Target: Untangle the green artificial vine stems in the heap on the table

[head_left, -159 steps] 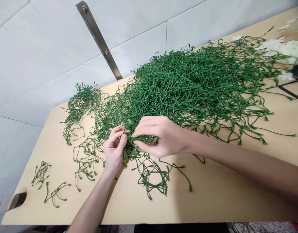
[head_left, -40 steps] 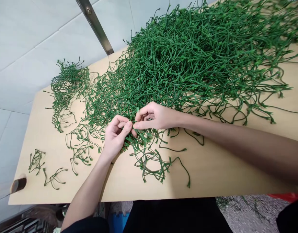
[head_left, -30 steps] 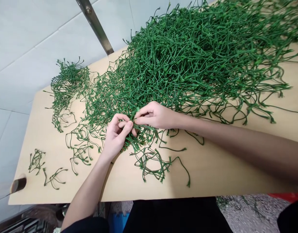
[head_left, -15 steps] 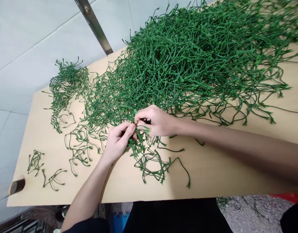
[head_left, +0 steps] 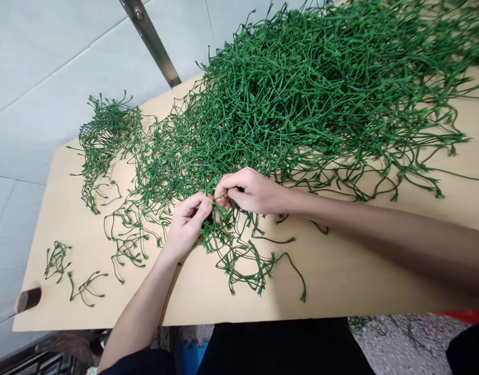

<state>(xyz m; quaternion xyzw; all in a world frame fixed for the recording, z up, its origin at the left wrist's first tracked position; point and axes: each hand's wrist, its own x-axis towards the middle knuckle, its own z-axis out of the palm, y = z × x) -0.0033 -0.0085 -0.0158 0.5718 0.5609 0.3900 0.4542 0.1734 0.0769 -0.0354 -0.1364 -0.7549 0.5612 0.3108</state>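
Observation:
Thin green stems with small forked tips, like artificial plant stems, lie in a big tangled pile beyond my hands. My left hand is closed, thumb against the fingers, on green stems at the pile's near edge. Right beside it, my right hand has its fingers curled in a pinch around the same green stems, and the fingertips of both hands almost meet. Part of the gripped stems is hidden by the fingers. Below the hands, a loose clump of stems spreads over the wooden tabletop.
A smaller heap of stems sits at the table's back left, with little bunches near the left edge. A metal bar stands at the back edge, against the tiled wall. Something red shows below the table.
My left hand has shifted slightly left. My right fingers have curled in lower, and the stem that crossed them no longer shows there. The pile looks the same.

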